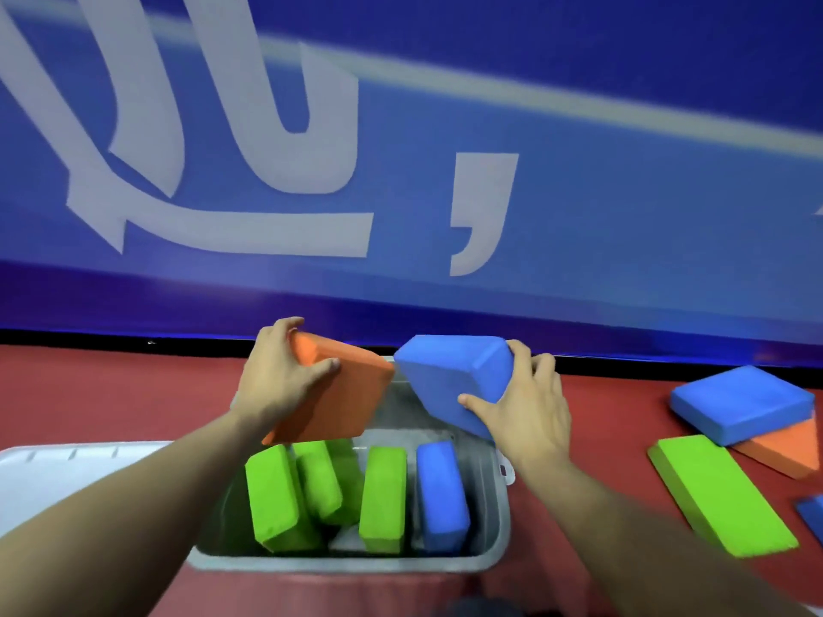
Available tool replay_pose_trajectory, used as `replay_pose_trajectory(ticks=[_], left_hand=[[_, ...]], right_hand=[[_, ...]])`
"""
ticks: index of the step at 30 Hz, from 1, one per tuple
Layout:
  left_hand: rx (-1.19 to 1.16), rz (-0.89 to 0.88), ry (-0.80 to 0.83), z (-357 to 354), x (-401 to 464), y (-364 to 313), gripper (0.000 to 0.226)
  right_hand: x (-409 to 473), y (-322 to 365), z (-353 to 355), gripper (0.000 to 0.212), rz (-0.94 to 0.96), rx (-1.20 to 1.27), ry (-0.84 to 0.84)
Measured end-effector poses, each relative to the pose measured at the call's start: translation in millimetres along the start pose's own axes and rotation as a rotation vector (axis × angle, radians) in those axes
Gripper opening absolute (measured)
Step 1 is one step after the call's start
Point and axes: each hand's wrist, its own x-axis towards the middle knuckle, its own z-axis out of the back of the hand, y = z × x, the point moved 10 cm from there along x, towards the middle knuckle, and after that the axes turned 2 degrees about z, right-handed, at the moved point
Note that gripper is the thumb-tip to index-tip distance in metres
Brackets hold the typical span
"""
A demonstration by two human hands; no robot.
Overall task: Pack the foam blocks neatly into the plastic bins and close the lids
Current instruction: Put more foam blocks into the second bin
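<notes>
While bin (487,558) far end hides behind blocks, left hand (276,380) grips orange block (338,403), right hand (525,411) blue block (450,376); green blocks (383,496) stand inside.

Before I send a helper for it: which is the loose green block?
Start at the grey bin on the red floor, then look right. The green block lies flat there, alone in that colour, below a blue block stacked on an orange one.

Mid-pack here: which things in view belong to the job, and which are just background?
Job: orange block in left hand; blue block in right hand; grey bin; white lid; loose blocks on the right.
Background: blue banner; red floor.
</notes>
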Motion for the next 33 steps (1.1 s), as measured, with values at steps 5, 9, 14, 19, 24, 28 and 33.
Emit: replay_pose_trajectory(ticks=[5, 9, 14, 19, 24, 28, 33], left_hand=[[0.060, -0.096, 0.119, -52, 16, 2, 0.089], [0.150, -0.148, 0.182, -92, 25, -4, 0.088], [0.083, -0.111, 0.374, -146, 27, -6, 0.085], [0.062, -0.083, 0.351, -155, 27, 0, 0.065], [0.057, -0.070, 0.336, -143, 22, 7, 0.062], [0.052, -0.093, 0.351, -139, 9, -2, 0.061], [-0.008, -0.174, 0.381, -155, -15, -53, 0.060]], right_hand=[[20, 17, -46, 0.094, 0.085, -0.173, 0.020], [38, 22, -78, 0.100, 0.111, -0.224, 0.075], [46, 17, -127, 0.105, 0.070, -0.143, 0.364], [37, -4, -134, 0.083, 0.068, -0.139, 0.423], [32, -21, -126, 0.077, 0.015, -0.056, 0.434], [27, -29, -107, 0.073, 0.042, -0.038, 0.420], [21, -61, -70, 0.074, 0.033, -0.048, 0.373]])
